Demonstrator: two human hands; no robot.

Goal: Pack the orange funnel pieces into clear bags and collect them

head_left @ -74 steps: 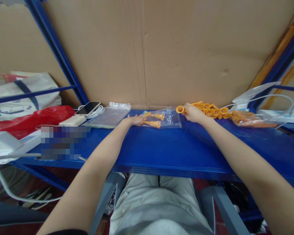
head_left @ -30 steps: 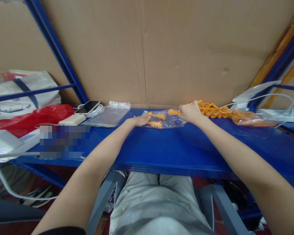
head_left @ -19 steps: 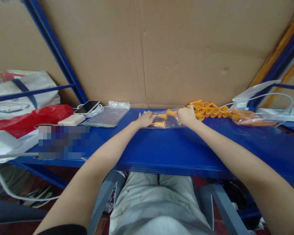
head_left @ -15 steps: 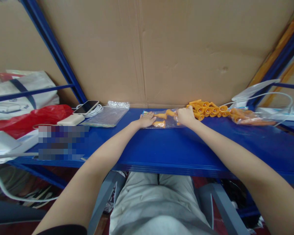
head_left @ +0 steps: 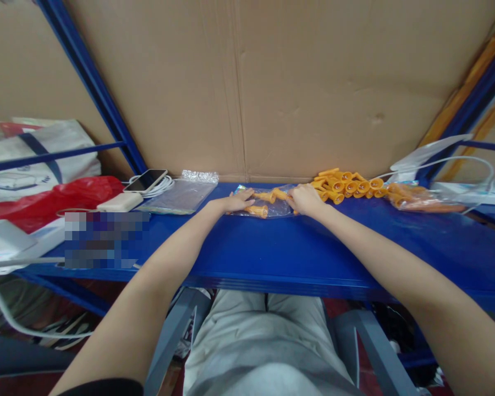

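Observation:
A clear plastic bag with several orange trumpet-shaped plastic pieces inside lies on the blue shelf. My left hand rests on the bag's left end, with fingers stretched out over the film. At the opposite end, my right hand is closed, its curled fingers on the bag's edge; the fingertips are partly hidden. Just behind and to the right of that hand is a pile of loose orange trumpet-shaped pieces, stacked with their wide ends facing me.
Another filled bag of orange pieces lies right of the pile. To the left are a stack of flat clear bags, a phone, a coiled white cable, a white power bank and a red plastic bag. Cardboard stands behind.
Both hands have shifted a little to the left, and the bag with its orange pieces has slid left with them. The loose pile stays about where it was.

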